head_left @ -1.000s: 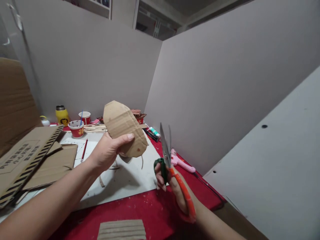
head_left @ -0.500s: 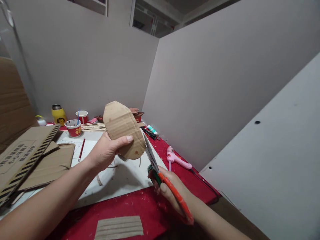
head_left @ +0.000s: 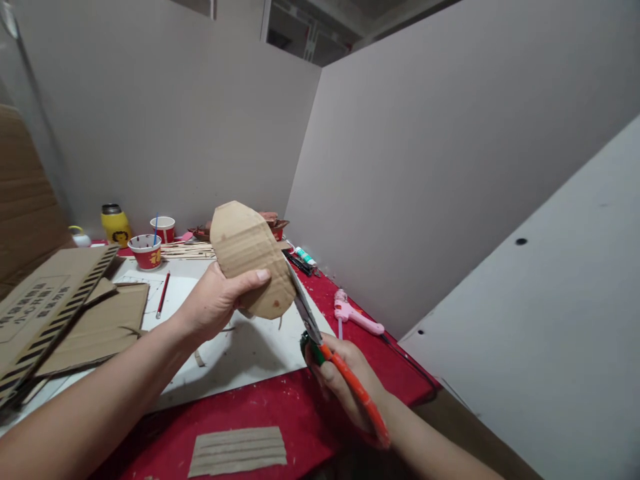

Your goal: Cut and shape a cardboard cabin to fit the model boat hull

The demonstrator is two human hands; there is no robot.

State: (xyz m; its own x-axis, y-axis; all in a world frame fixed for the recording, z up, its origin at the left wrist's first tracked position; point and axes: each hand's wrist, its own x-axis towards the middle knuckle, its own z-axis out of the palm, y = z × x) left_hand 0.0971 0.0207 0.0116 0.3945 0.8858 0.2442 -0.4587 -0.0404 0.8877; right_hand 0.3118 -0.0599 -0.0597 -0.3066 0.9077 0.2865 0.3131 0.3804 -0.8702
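Observation:
My left hand (head_left: 223, 297) grips a rounded piece of cardboard (head_left: 250, 247), its thumb pressed on the near face and its other fingers hidden behind. In my right hand (head_left: 345, 377) are scissors (head_left: 353, 387) with orange and green handles, fingers wrapped round them. Their blades point up and lie against the right edge of the cardboard; whether that edge sits between them I cannot tell. Below, a ridged cardboard strip (head_left: 237, 451) lies on the red tablecloth (head_left: 200, 420).
A pink glue gun (head_left: 357, 313) with its cord lies right. Flat cardboard (head_left: 50, 300) is stacked left, near a red pencil (head_left: 163, 293) on a white board (head_left: 235, 373). Paper cups (head_left: 145, 257), a yellow bottle (head_left: 115, 225) and thin sticks (head_left: 187, 250) stand or lie behind. Grey panels (head_left: 425, 167) enclose the table.
The scissor blades have come closer together along the cardboard's right edge. Both hands and the cardboard sit slightly further right in view.

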